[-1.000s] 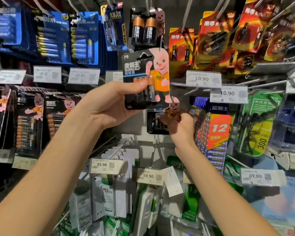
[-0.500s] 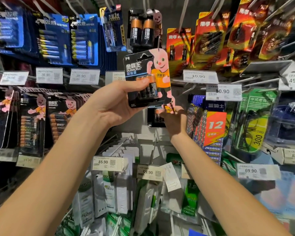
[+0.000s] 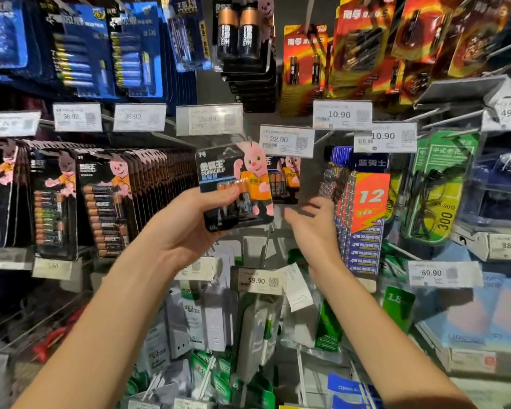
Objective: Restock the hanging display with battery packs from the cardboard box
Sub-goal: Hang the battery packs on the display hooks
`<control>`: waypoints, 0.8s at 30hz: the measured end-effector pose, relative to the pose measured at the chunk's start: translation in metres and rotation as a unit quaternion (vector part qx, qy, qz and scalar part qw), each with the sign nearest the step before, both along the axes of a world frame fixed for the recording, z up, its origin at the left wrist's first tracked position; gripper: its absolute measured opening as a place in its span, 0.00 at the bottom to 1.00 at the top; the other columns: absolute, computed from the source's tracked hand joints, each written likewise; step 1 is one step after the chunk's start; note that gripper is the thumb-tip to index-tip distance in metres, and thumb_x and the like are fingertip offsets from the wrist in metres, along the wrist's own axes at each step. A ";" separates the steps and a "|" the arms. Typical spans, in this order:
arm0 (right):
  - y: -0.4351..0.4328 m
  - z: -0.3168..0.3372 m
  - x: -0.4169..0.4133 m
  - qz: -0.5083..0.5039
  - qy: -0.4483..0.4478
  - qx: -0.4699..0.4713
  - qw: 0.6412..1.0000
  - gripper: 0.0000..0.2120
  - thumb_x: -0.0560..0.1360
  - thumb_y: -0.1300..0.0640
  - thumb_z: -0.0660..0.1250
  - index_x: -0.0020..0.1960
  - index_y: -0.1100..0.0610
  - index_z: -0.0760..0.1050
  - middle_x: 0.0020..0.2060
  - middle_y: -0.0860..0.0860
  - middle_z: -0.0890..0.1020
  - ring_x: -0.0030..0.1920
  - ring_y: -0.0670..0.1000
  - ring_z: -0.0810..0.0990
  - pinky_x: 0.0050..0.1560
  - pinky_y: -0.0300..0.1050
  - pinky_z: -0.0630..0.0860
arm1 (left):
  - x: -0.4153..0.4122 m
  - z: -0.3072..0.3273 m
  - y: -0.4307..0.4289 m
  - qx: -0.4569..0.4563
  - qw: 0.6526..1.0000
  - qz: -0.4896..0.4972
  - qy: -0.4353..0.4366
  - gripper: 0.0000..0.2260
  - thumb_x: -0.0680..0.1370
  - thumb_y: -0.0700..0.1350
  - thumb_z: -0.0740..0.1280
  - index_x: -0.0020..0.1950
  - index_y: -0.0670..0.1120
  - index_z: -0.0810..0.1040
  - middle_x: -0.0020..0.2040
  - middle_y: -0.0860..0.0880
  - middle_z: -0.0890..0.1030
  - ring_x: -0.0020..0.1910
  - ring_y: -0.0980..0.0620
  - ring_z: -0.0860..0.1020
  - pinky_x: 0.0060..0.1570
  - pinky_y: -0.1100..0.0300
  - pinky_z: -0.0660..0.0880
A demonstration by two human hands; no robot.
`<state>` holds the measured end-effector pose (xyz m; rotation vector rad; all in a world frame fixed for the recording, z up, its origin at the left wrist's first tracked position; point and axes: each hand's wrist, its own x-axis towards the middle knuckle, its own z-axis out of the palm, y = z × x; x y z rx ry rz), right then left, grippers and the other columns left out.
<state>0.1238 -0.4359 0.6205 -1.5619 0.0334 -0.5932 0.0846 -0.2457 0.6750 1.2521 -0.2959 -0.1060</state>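
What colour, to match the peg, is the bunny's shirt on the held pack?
Orange, on the battery pack in the left hand; head view.

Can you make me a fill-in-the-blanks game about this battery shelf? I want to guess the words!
1. The left hand holds a Duracell battery pack with a ____ bunny on it.
2. The price tag beside the bunny's ears reads ____.
3. The blue battery pack hanging just right of the right hand shows a big number ____.

Missing words: pink; 22.90; 12
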 end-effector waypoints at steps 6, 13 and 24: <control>0.013 -0.008 -0.046 0.138 -0.082 0.023 0.987 0.11 0.79 0.46 0.67 0.57 0.49 0.79 0.52 0.45 0.84 0.55 0.45 0.82 0.60 0.46 0.76 | 0.004 -0.027 -0.016 0.035 0.999 -0.004 -0.011 0.13 0.78 0.38 0.70 0.62 0.40 0.81 0.55 0.43 0.86 0.52 0.49 0.85 0.46 0.60 0.81; 0.016 -0.012 -0.047 0.099 -0.099 0.007 0.990 0.03 0.82 0.57 0.66 0.55 0.54 0.76 0.52 0.52 0.85 0.55 0.53 0.84 0.56 0.62 0.81 | 0.014 -0.031 -0.046 0.094 0.990 0.035 -0.099 0.11 0.77 0.43 0.73 0.59 0.44 0.84 0.55 0.45 0.86 0.58 0.44 0.84 0.64 0.43 0.77; -0.010 -0.003 -0.041 0.069 -0.049 0.127 0.988 0.05 0.80 0.63 0.68 0.54 0.63 0.75 0.55 0.52 0.83 0.52 0.50 0.85 0.44 0.51 0.85 | 0.028 0.028 -0.034 0.073 0.976 0.061 -0.197 0.12 0.81 0.36 0.65 0.62 0.45 0.81 0.57 0.49 0.86 0.58 0.52 0.83 0.56 0.59 0.77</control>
